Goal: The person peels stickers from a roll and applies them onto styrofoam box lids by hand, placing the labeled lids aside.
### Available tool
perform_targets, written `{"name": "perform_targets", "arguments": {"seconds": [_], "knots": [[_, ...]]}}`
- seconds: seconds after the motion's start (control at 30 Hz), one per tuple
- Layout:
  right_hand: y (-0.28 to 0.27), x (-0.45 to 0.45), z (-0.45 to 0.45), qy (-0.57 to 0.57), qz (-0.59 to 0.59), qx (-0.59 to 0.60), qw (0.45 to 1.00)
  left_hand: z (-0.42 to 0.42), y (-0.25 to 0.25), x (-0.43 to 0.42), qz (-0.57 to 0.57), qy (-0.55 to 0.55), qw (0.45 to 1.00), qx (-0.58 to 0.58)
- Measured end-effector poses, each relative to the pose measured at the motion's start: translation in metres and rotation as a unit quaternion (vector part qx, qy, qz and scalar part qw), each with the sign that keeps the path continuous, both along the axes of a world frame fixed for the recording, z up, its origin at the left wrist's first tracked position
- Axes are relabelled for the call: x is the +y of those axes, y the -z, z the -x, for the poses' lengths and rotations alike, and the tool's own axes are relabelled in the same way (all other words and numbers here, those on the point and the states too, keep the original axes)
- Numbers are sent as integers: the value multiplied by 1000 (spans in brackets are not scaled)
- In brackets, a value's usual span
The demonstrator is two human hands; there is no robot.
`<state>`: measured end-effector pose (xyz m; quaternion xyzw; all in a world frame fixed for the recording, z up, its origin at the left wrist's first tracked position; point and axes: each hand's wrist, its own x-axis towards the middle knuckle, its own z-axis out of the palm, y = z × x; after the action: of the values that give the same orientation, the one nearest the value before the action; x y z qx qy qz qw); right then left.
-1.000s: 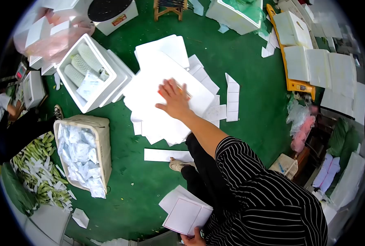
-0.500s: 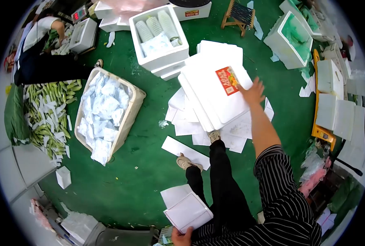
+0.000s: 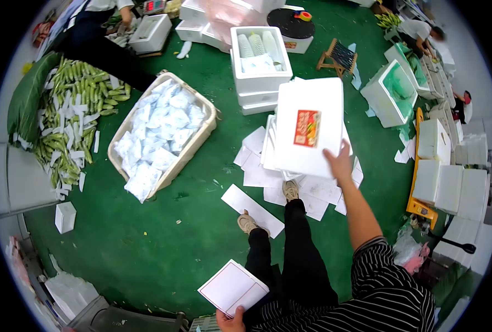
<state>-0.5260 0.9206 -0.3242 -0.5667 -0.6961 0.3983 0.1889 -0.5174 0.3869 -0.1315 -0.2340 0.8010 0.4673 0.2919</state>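
Green painted floor (image 3: 146, 243) spreads under everything. On its left sits a cream rectangular plastic tub (image 3: 193, 155) heaped with pale blue-white packets, its long side running slantwise. Farther off, just beyond the middle, a white open-topped foam box (image 3: 261, 83) holds three mesh-sleeved rolls and some packets, standing on other white foam pieces.

Nearer the person, a flat white rectangular foam lid (image 3: 309, 102) overlaps more white foam slabs (image 3: 268, 149), which show along its left side. Its long axis points away from the person, nearly straight ahead, and it looks a little tilted. White paper sheets (image 3: 257, 174) lie fanned out on the floor around and below it.

The right hand (image 3: 341, 163) grasps this lid at its near right corner: the thumb lies on the top face and the fingers run along the right edge, their undersides hidden. From that grip the lid extends forward and to the left, and the right hand is clearly the nearer one.

Well apart, close to the person's lap, the left hand (image 3: 232, 320) grips a white card with a thin red border (image 3: 235, 285) at its near edge, thumb uppermost.

Smallest is the red rectangular printed label (image 3: 307, 128) on the lid's face, just ahead of the right thumb.
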Motion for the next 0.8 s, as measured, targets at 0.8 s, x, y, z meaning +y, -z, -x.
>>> {"name": "perform_targets", "arguments": {"seconds": [0.8], "knots": [[-242,-336,33,-388,391,129,825,102,-55,1,-261,-61,952,149]]}}
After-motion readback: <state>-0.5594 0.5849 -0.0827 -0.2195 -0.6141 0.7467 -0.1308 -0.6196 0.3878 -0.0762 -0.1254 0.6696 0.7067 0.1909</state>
